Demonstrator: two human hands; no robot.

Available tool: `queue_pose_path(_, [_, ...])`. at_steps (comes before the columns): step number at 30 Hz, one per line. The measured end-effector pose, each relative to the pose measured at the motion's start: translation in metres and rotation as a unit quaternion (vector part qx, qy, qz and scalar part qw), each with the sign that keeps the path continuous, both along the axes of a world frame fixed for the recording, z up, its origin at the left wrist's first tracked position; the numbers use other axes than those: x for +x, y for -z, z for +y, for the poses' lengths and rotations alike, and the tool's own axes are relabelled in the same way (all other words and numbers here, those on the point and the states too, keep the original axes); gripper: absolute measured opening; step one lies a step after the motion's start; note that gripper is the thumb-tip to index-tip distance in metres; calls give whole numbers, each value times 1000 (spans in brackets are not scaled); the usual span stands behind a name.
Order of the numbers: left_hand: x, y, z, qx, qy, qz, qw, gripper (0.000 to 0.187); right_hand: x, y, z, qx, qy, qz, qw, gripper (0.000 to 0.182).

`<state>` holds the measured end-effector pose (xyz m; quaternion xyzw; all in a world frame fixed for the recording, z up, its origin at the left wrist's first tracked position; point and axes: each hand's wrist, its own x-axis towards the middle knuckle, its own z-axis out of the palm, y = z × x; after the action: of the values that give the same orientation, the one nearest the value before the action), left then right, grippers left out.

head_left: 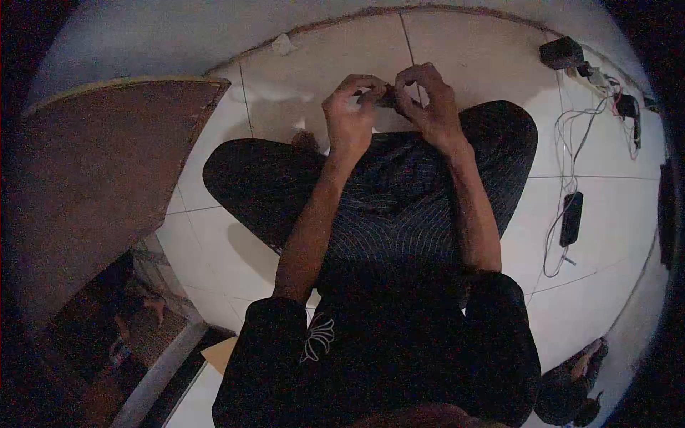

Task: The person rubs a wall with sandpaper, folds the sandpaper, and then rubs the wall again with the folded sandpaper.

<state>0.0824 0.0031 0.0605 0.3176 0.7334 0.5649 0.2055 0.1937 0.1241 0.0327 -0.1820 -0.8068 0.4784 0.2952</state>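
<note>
Both hands are raised over the tiled floor, just beyond my crossed legs. My left hand [352,118] has its thumb and fingers curled round in a pinch. Close to it on the right, my right hand [432,107] pinches in the same way. Between the fingertips of the two hands is a small dark thing [387,97], too small and dim to name. Which fingertips grip it is hard to make out. My legs in dark patterned trousers [392,185] lie folded beneath.
A brown panel [114,185] stands at the left. On the right are a black box [561,53], thin cables [564,132] and a black elongated device [571,219]. A dark bag-like item [569,389] lies lower right, a yellowish piece [220,354] lower left.
</note>
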Motion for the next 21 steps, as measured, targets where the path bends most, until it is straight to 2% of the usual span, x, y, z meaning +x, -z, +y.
queue_pose_path(7, [1, 1, 0, -19, 13, 40, 999, 8, 0, -3, -5, 57, -9, -37, 998, 28])
queue_pose_path(12, [0, -2, 0, -18, -10, 42, 999, 14, -1, 2, -3, 8, -6, -23, 1000, 29])
queue_pose_path(16, [-1, 3, 1, 2, -11, 34, 999, 14, -3, -1, 0, 15, -3, -10, 1000, 28])
queue_pose_path(18, [0, 1, 0, -18, -12, 35, 999, 14, -2, -3, -4, -73, 15, -13, 997, 26])
queue_pose_path(21, [0, 3, 0, 10, -6, 11, 1000, 12, -2, -10, -3, -49, 5, 2, 999, 17])
